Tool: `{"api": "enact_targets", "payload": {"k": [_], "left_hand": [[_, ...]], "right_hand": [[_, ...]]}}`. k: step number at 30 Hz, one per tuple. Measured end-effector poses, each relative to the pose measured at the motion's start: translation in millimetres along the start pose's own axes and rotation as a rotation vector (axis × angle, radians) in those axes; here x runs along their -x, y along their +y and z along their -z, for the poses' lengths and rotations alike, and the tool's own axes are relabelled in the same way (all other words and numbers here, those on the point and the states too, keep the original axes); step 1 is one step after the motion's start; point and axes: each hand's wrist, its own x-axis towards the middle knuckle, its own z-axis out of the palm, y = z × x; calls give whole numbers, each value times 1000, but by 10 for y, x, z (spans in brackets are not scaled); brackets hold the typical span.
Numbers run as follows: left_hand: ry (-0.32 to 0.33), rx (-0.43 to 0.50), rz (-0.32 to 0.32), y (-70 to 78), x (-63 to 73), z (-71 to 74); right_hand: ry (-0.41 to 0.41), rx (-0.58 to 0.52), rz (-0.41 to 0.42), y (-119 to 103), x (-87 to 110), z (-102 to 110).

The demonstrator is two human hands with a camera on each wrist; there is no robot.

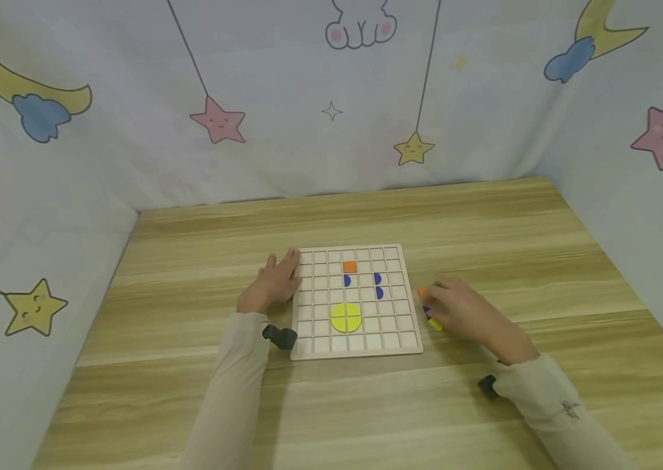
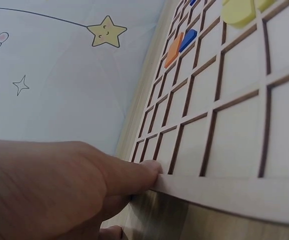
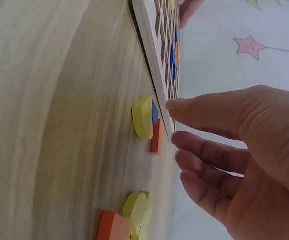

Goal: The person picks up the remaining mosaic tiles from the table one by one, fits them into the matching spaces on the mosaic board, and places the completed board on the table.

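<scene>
A wooden grid board [image 1: 320,348] lies on the table. It carries an orange square [image 1: 350,267], blue half-round pieces [image 1: 379,293] and yellow quarter pieces [image 1: 339,324] forming a circle. My left hand [image 1: 273,287] rests at the board's left edge; in the left wrist view its thumb [image 2: 147,172] touches the rim. To the right of the board, my right hand [image 1: 461,312] hovers by a loose orange piece [image 1: 422,292], a blue piece [image 1: 427,312] and a yellow piece [image 1: 435,324]. The right wrist view shows its fingers [image 3: 209,152] loosely bent and apart, holding nothing.
More loose pieces, an orange one [image 3: 113,227] and yellow ones [image 3: 136,210], lie on the table below the right hand in the right wrist view. A printed cloth [image 1: 308,150] with stars and moons hangs behind and beside the wooden table [image 1: 367,405].
</scene>
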Motion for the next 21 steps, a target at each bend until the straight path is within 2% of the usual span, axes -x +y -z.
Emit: {"api": "enact_targets", "payload": {"k": [6, 21], "left_hand": [[-6, -6, -3, -9, -18, -1], [-11, 4, 3, 12, 3, 10]], "right_hand": [[-10, -9, -32, 53, 37, 4], [-45, -31, -45, 104, 61, 0]]}}
